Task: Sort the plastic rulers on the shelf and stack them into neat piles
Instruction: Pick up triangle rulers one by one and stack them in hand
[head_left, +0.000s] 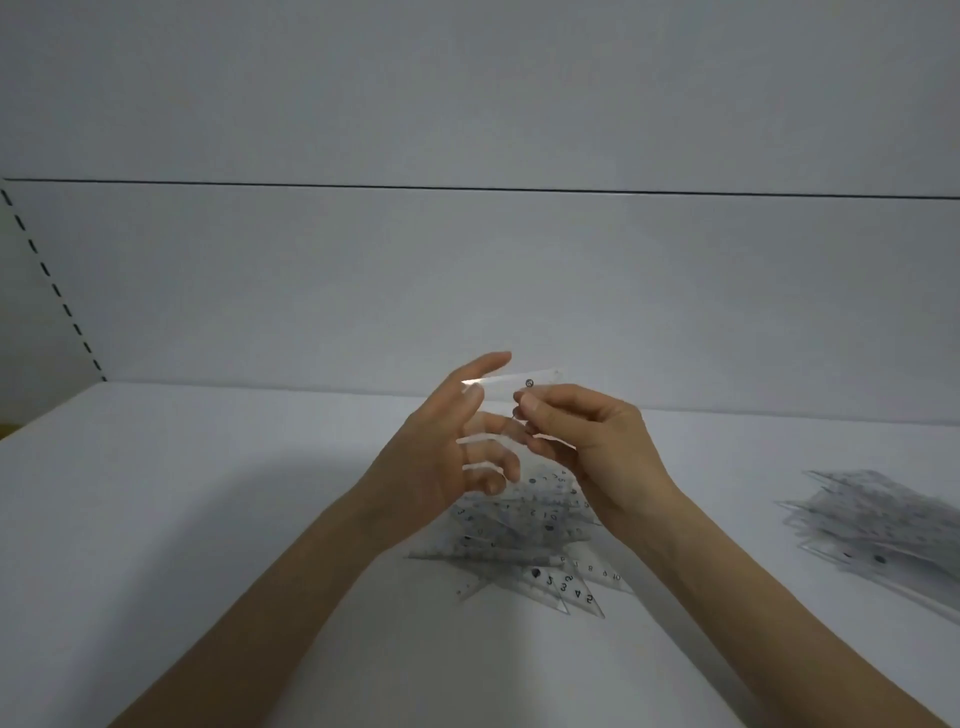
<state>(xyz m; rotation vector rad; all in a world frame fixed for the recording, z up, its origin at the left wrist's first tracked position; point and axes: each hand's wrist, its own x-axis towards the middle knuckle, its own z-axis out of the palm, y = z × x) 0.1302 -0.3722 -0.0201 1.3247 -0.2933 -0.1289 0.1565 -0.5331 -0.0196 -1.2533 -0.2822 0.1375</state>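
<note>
Right hand (608, 452) pinches clear plastic ruler (498, 383), left hand (436, 457) open-fingered against it, above jumbled transparent triangular rulers (519, 543) on white shelf (208, 519).

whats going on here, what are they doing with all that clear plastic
A person is sorting clear plastic rulers on a white shelf. The right hand pinches one clear ruler in the air, and the left hand, fingers straight, appears to touch it. Below lies a jumbled pile; a second pile lies farther right.
</note>
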